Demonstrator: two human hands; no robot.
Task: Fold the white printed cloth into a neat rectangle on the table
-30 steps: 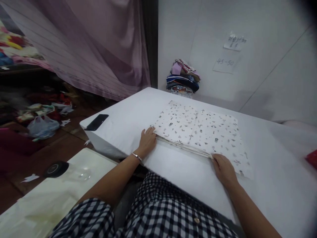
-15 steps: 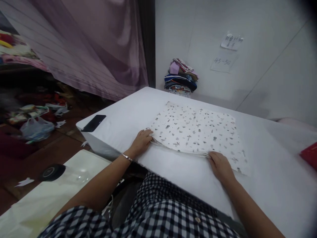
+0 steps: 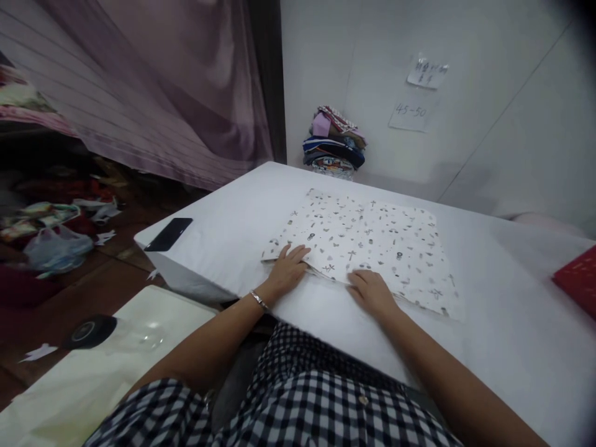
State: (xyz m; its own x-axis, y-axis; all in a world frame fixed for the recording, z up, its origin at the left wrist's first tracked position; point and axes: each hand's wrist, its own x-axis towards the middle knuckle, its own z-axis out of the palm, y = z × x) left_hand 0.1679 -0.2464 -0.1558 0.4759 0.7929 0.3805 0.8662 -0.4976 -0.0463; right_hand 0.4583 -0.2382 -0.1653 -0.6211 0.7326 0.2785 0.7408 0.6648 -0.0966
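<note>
A white cloth (image 3: 335, 233) printed with small motifs lies flat on the white table, its layers showing along the near edge. On the near left part of that edge rests my left hand (image 3: 287, 272), fingers spread over the fabric, a bracelet (image 3: 259, 300) on the wrist. Farther right, my right hand (image 3: 372, 292) touches the near edge with its fingers laid out on the cloth. The undersides of both hands are hidden.
A black phone (image 3: 168, 234) lies at the table's left corner. Folded fabrics (image 3: 334, 143) are stacked at the back by the wall. Something red (image 3: 577, 282) sits at the right edge. Lower left is a pale surface (image 3: 153, 310) with a dark round object (image 3: 90, 331).
My hands have come closer together along the near edge: the left moved right, the right moved left. The near edge now lies straighter and flatter. The view shifted slightly.
</note>
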